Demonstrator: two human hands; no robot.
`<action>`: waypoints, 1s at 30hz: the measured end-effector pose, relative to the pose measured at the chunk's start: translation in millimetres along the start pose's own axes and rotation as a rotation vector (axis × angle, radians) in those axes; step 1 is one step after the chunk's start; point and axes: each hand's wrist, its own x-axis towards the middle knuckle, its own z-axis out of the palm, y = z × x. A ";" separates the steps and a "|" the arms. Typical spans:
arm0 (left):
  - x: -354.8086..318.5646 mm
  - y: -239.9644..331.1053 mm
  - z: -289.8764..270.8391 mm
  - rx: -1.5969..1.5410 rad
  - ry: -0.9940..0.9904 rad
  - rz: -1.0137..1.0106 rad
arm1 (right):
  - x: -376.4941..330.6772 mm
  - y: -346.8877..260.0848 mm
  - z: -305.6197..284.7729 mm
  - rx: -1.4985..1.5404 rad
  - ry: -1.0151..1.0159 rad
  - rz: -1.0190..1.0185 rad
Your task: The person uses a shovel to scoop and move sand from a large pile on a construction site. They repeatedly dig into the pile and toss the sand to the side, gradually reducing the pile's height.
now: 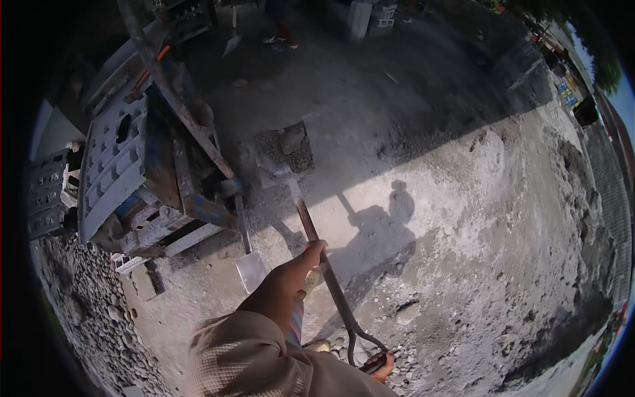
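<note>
A long-handled shovel (334, 289) slants across the ground in front of me. My left hand (314, 253) is closed round its shaft about midway. At the lower end my right hand (382, 368) is closed on the D-shaped grip, close to my body. Grey gravelly mix (288, 145) lies at the far end of the shovel, with one larger lump in it. Where the blade's edges meet the ground is hard to make out in the shade.
A worn metal and wooden block-making frame (155, 178) stands left, with an orange-handled tool (147, 73) on it. A second shovel (251, 270) lies beside it. Pebbles (99, 311) are heaped lower left. Another person's feet (281, 42) show far off; rubble (569, 185) lines the right.
</note>
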 end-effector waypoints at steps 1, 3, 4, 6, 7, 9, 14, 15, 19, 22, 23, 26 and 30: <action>24.4 61.1 -23.1 -0.161 -0.148 0.288 | 42.1 12.7 10.3 -0.308 0.298 -0.032; -28.8 194.3 42.8 0.072 0.083 0.249 | 105.9 34.3 126.5 -0.304 0.353 -0.143; -19.7 246.9 18.9 0.035 0.103 0.385 | 110.5 51.8 182.1 -0.336 0.223 -0.063; -11.1 300.3 -2.6 0.051 0.068 0.380 | 101.8 66.5 253.5 -0.415 0.200 -0.039; -6.6 291.3 -0.6 0.051 0.066 0.378 | 90.4 65.1 264.6 -0.435 0.213 -0.070; 4.4 240.2 1.3 -0.055 -0.163 0.297 | 77.0 58.8 259.8 -0.477 0.249 -0.129; 26.0 8.0 -20.7 -0.152 -0.157 -0.147 | -1.8 12.3 163.3 -0.629 0.489 -0.294; 16.2 -37.4 -17.7 -0.103 -0.053 -0.263 | -25.3 2.2 146.9 -0.675 0.557 -0.313; -90.0 -142.7 -2.7 -0.116 -0.125 -0.519 | -127.1 -22.0 83.6 -0.818 0.738 -0.368; -124.8 -233.1 -21.4 -0.133 -0.165 -0.434 | -197.4 -23.5 66.3 -0.790 0.800 -0.310; -149.4 -249.8 -21.3 -0.135 -0.166 -0.453 | -216.9 -29.0 50.6 -0.779 0.824 -0.312; -189.6 -311.8 -38.9 -0.112 -0.248 -0.472 | -277.3 -30.3 -1.2 -0.761 0.820 -0.338; -241.8 -379.9 -85.0 -0.013 -0.125 -0.550 | -339.5 -37.8 -49.4 -0.741 0.807 -0.305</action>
